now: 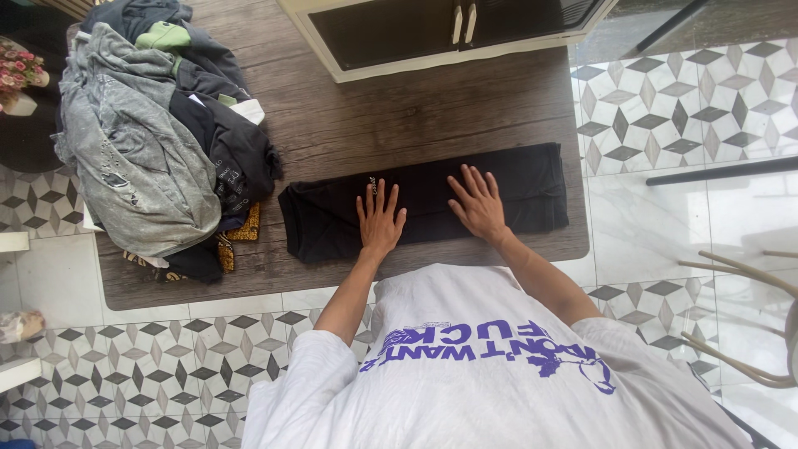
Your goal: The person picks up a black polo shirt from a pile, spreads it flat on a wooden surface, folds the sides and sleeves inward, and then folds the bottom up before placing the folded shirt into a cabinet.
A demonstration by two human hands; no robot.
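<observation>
A black garment (532, 183), folded into a long strip, lies across the near part of a dark wooden table (416, 108). My left hand (379, 220) rests flat on it with fingers spread, near its middle. My right hand (478, 202) lies flat on the same strip a little further right, palm down, fingers apart. Neither hand grips the cloth.
A heap of clothes (150, 141), grey on top with black and green pieces, covers the table's left end. A white cabinet with dark doors (432, 29) stands at the far edge. A chair frame (748, 333) is at the right, over patterned floor tiles (682, 100).
</observation>
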